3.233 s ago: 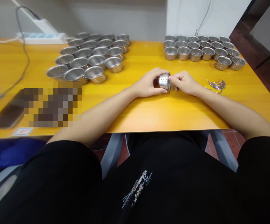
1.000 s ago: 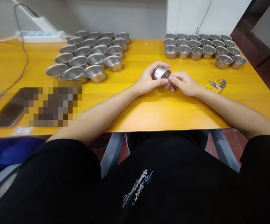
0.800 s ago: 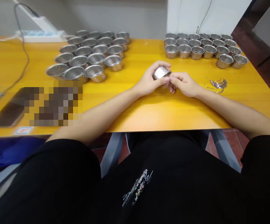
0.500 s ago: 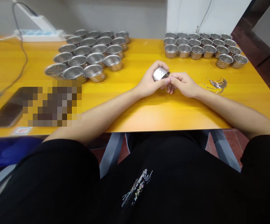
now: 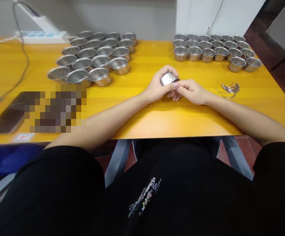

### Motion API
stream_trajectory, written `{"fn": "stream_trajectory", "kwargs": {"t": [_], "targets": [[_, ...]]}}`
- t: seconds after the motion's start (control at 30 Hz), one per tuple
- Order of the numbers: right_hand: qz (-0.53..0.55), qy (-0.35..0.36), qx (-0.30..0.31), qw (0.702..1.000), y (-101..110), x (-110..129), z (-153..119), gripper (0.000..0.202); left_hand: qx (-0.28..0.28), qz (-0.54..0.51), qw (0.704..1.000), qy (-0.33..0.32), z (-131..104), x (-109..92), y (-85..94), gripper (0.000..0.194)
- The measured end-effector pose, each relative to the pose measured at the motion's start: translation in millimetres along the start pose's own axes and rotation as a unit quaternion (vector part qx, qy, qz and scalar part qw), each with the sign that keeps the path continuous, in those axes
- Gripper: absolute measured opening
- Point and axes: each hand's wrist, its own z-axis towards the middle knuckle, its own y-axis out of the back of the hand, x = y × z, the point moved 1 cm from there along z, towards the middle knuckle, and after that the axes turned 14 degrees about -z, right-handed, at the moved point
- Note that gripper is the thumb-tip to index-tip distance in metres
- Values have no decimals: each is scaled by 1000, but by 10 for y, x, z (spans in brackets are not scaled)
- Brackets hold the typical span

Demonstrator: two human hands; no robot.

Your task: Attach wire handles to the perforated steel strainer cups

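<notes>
A small perforated steel cup (image 5: 168, 78) lies tipped on its side above the table, its holed base turned up and left. My left hand (image 5: 157, 86) is wrapped round it, thumb along the near side. At the cup's right edge, the thumb and forefinger of my right hand (image 5: 193, 92) are pinched together, touching the left thumb. Whatever sits in that pinch is too small and covered to make out. To the right of my right hand lies a little pile of curved metal wires (image 5: 231, 89).
Rows of perforated cups (image 5: 100, 75) stand at the left, and more cups (image 5: 208, 55) at the back right. A power strip (image 5: 42, 37) with cables is at the back left. A dark phone (image 5: 8, 114) and a blurred-out patch lie on the yellow table (image 5: 147, 123).
Both hands have shifted slightly, my right hand a little down and left. The cup has turned a little in my left hand. The other cups and the wires are unmoved.
</notes>
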Motion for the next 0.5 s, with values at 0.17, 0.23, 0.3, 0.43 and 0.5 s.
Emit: {"fn": "stream_trajectory", "kwargs": {"t": [0.17,0.23,0.3,0.43,0.5], "targets": [[-3,-5,2,1000,-3,-43,-4,76,-5,6,1000,4,26,-45,-15,90],[-7,3,0,1000,-4,-60,-5,73,-6,10,1000,1,37,-54,-13,92],[-17,10,3,1000,-5,-72,-6,65,-9,14,1000,0,42,-61,-12,93],[-34,17,10,999,-7,-81,-7,51,-13,19,1000,3,37,-68,-22,93],[-30,22,8,999,-8,-79,-7,50,-16,17,1000,2,32,-60,-26,92]]}}
